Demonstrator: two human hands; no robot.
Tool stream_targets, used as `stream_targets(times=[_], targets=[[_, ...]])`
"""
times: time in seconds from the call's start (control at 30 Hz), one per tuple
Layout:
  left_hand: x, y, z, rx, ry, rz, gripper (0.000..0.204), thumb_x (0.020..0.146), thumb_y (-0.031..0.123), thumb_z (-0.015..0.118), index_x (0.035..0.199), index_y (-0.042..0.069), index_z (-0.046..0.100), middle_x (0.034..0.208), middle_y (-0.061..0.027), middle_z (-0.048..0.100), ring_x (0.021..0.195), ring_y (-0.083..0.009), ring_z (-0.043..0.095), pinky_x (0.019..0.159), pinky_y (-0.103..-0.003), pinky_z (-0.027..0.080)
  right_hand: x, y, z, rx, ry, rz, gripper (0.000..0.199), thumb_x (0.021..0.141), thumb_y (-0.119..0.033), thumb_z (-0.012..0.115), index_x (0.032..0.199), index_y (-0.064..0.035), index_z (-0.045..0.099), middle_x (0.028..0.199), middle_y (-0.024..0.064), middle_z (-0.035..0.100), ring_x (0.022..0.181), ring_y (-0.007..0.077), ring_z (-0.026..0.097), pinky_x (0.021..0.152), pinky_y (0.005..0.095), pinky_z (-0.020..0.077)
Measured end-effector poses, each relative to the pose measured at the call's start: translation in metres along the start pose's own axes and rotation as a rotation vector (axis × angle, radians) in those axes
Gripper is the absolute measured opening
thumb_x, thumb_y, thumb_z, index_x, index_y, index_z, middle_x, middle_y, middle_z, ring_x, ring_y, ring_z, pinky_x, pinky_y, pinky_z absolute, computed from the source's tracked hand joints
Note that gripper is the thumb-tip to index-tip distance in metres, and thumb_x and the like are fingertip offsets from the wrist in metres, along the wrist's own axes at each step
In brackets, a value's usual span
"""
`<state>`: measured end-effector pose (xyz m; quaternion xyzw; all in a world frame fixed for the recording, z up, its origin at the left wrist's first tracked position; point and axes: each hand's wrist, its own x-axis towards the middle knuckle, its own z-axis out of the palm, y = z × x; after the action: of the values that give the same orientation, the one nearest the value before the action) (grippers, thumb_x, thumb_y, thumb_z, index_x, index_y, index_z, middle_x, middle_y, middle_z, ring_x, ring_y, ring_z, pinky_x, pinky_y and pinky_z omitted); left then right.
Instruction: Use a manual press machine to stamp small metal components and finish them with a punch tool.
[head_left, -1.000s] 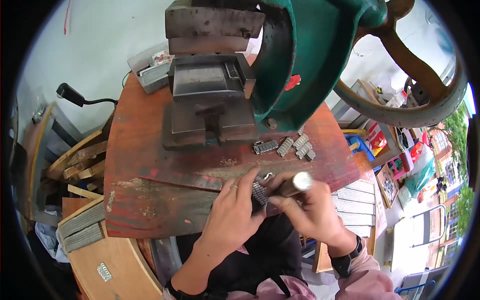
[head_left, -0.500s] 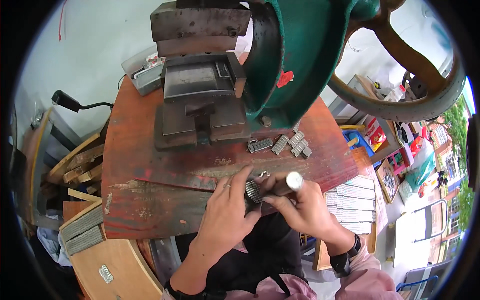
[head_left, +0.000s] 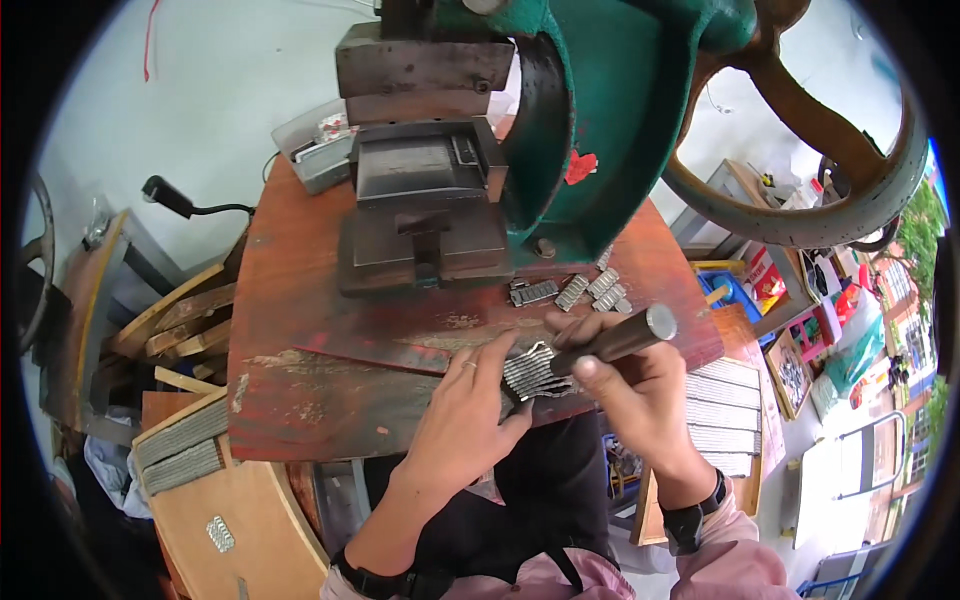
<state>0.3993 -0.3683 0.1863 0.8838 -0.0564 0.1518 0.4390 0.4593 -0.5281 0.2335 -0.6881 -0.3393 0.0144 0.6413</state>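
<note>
At the near edge of the red-brown wooden table (head_left: pixel 290 270), my left hand (head_left: pixel 455 415) holds one end of a bundle of wavy, ridged metal strips (head_left: pixel 530 374). Its thumb is bent underneath and its fingers lie along the side. A dark cylindrical metal bar (head_left: pixel 628 337) with a flat, bright end is gripped in my right hand (head_left: pixel 640 405). The bar slants, its lower end against the strips, where the contact is partly hidden by my fingers. Several small ridged metal blocks (head_left: pixel 534 292) lie farther off, beside the press base.
A green press (head_left: pixel 625 100) with a large handwheel (head_left: pixel 820 225) and a steel die (head_left: pixel 425 165) stands at the back. Wooden trays hold grey strips at left (head_left: pixel 185 465) and right (head_left: pixel 722 410). A lamp (head_left: pixel 168 196) juts from the left.
The bar has tilted over to the right and its bright end has moved right. More of the wavy strips now shows, spread apart. The whole view has shifted slightly.
</note>
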Motion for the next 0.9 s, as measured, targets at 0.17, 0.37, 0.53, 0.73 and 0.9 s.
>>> stream_targets(times=[0.17, 0.37, 0.53, 0.73, 0.9], targets=[[0.002, -0.001, 0.0, 0.084, 0.03, 0.134, 0.072, 0.068, 0.01, 0.074, 0.129, -0.001, 0.038, 0.126, -0.0224, 0.047, 0.119, -0.0392, 0.043, 0.099, -0.045, 0.039, 0.004, -0.012, 0.0, -0.266, -0.032, -0.142, 0.016, 0.079, -0.005, 0.071, 0.089, -0.0003, 0.06, 0.096, 0.0098, 0.057, 0.087, 0.0218, 0.058, 0.077, 0.0327, 0.0464], [-0.028, 0.008, -0.005, -0.03, 0.191, 0.166, 0.063, 0.073, 0.01, 0.073, 0.127, 0.0, 0.042, 0.121, -0.021, 0.051, 0.114, -0.0379, 0.049, 0.095, -0.042, 0.043, -0.011, -0.015, 0.02, -0.318, -0.166, -0.146, 0.024, 0.072, -0.012, 0.076, 0.092, -0.0039, 0.065, 0.087, 0.0091, 0.056, 0.081, 0.0281, 0.053, 0.07, 0.0359, 0.0434], [-0.106, -0.003, -0.017, -0.063, 0.202, 0.055, 0.042, 0.074, 0.011, 0.073, 0.111, -0.001, 0.058, 0.091, -0.0184, 0.063, 0.078, -0.0336, 0.064, 0.071, -0.035, 0.052, -0.024, -0.013, 0.031, -0.302, -0.425, -0.199, 0.06, 0.069, -0.02, 0.079, 0.119, 0.0019, 0.052, 0.095, 0.0163, 0.056, 0.089, 0.0346, 0.053, 0.079, 0.0405, 0.044], [-0.235, -0.037, -0.039, -0.15, 0.531, -0.689, 0.033, 0.081, 0.01, 0.069, 0.107, -0.006, 0.058, 0.081, -0.0121, 0.065, 0.074, -0.0166, 0.063, 0.065, -0.03, 0.051, 0.008, -0.001, -0.013, -0.715, -0.494, -0.224, 0.06, 0.072, -0.012, 0.075, 0.125, 0.0009, 0.049, 0.121, 0.0225, 0.049, 0.115, 0.0402, 0.046, 0.098, 0.0437, 0.0382], [-0.324, -0.066, -0.067, -0.079, 0.736, -1.084, 0.02, 0.086, 0.01, 0.062, 0.098, -0.005, 0.058, 0.078, -0.0087, 0.063, 0.064, -0.0123, 0.059, 0.06, -0.026, 0.05, 0.022, 0.013, -0.029, -0.769, -0.662, -0.032, 0.053, 0.074, -0.014, 0.072, 0.121, 0.002, 0.051, 0.114, 0.0214, 0.051, 0.109, 0.0395, 0.049, 0.093, 0.0425, 0.0417]])
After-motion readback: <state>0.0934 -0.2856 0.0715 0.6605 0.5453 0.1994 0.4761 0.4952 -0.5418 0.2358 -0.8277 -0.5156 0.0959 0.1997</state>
